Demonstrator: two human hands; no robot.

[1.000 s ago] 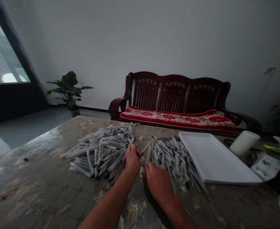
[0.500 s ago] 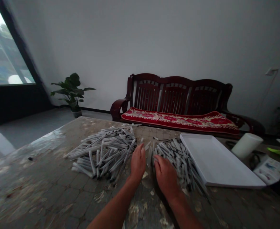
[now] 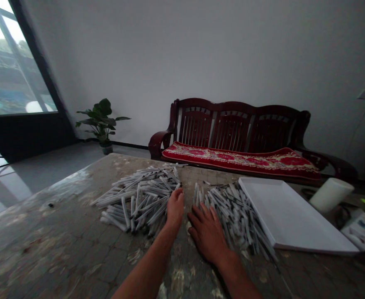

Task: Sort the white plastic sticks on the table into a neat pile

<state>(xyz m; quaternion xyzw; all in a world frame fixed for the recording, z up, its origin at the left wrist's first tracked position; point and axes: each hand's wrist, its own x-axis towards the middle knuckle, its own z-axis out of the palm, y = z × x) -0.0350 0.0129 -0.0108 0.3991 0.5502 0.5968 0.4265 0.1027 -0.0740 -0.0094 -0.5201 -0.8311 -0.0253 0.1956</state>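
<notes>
Between our left hand point(image 3: 175, 206) and our right hand point(image 3: 208, 233) we have a narrow passage over the tabletop point(image 3: 61, 253), running forward between two heaps of pen-like sticks. The left heap point(image 3: 142, 197) blocks us just left of our left hand; whether they touch, we cannot tell. The right heap point(image 3: 240, 216) bars the way ahead and to the right of our right hand. Farther right, past that heap, we meet the raised rim of a white tray point(image 3: 297, 216), then a white roll point(image 3: 332, 194). Left of our left forearm, nearer than its heap, we have wide room to pass.
</notes>
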